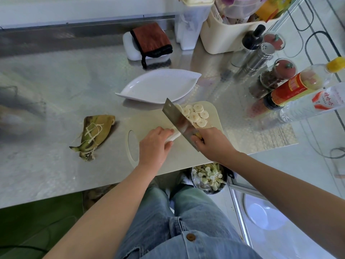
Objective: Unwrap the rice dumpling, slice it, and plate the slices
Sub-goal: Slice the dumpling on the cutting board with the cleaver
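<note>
Denim knees (186,221) below counter (56,165) edge. Left hand (154,144) curls over rice dumpling (174,136), steadying it; right hand (211,144) grips cleaver (179,121) handle, blade just beyond left fingertips. Slices (196,114) pile past blade; white plate (158,86) farther still, ready for plating.

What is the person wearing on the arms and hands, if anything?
Nothing shows. The left hand and right hand are bare: no gloves, rings, watch or bracelet. The left forearm and right forearm are bare too, with no sleeve in view.
</note>
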